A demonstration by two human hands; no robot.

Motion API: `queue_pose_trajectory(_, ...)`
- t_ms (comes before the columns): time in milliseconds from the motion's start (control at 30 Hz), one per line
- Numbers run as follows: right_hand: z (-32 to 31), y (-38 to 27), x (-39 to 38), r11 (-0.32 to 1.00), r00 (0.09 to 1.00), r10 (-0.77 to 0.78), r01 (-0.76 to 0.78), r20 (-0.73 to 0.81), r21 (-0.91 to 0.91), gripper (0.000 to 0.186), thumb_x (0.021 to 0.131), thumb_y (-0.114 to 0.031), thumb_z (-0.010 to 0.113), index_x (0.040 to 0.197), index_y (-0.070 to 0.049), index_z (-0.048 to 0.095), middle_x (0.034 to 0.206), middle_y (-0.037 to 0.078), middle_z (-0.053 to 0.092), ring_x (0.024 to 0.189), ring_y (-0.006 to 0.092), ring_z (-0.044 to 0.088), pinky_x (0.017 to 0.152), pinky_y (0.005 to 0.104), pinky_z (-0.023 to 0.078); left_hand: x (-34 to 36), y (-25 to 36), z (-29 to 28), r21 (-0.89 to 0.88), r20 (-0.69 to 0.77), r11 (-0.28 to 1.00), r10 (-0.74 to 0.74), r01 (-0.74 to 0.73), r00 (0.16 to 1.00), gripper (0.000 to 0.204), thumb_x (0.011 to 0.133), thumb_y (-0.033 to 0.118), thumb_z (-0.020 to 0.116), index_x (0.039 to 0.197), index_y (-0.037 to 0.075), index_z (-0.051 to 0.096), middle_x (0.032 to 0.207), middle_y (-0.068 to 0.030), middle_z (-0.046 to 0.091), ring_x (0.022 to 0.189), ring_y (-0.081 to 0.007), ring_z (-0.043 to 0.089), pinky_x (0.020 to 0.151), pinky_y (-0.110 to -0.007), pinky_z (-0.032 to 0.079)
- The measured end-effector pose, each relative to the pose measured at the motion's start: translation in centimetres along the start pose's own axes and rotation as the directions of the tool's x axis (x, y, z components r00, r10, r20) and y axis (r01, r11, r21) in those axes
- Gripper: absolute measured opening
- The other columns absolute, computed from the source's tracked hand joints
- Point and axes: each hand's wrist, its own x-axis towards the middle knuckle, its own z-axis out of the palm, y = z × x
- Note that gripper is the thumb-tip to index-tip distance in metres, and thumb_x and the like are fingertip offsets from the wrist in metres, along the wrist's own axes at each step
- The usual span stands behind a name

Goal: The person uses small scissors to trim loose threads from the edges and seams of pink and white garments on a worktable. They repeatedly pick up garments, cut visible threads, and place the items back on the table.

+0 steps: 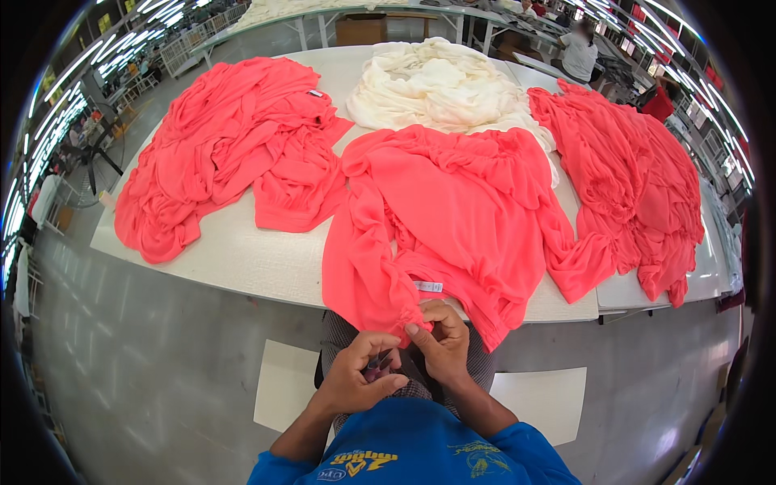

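At the near edge of the tabletop [267, 259]: coral garment [469, 218] pinched, small snips [373, 373] held

Far left: loose coral pile [218, 153] heaped on the tabletop, clear of both hands.

Left hand [356, 378]: fingers curled loosely round the snips, body partly hidden, dark tips exposed near the cloth. Blade contact can't be confirmed.

Centre: garment spread over the tabletop, near part hung past the edge above the lap, white label [428, 287] exposed. Cream pile [436, 85] heaped behind it.

Right hand [444, 349]: thumb and fingertips clamped on the garment's bunched edge [408, 317], just beside the left hand. Fine thread, if any, too small to be seen.

Far right: second coral pile [643, 178], met by an outstretched end of the garment.

Handling, as judged: bunched edge best opened out and kept taut by the right hand. Tips best angled away from cloth and fingertips; no closing until folds are cleared from between the blades. Garment weight best left supported by the tabletop, so the edge isn't dragged.
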Motion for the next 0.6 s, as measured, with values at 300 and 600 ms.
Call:
queue_pose_trajectory(300,0.2,0.6,-0.2,0.999,0.999,-0.017,0.015,0.028,0.044,0.019,0.083,0.009,0.065,0.098,0.000,0.057,0.101,0.009,0.054,0.093,0.0149,0.054,0.080,0.0266,0.047,0.9,-2.1,0.9,0.031,-0.161,0.994,0.107,-0.103,0.981,0.030,0.081,0.000,0.071,0.107,-0.004,0.056,0.097,-0.0071,0.060,0.086,-0.0083,0.056,0.074,-0.021,0.046)
queue_pose_trajectory(600,-0.1,0.7,-0.5,0.998,0.999,-0.015,0.013,0.036,0.057,0.019,0.081,0.011,0.064,0.095,0.000,0.058,0.096,0.008,0.054,0.093,0.0161,0.053,0.080,0.0274,0.046,1.2,-2.0,1.9,-0.054,-0.213,0.984,0.156,-0.171,0.965,0.030,0.079,-0.010,0.068,0.107,-0.009,0.056,0.103,-0.0150,0.062,0.095,-0.0148,0.060,0.083,-0.026,0.049)
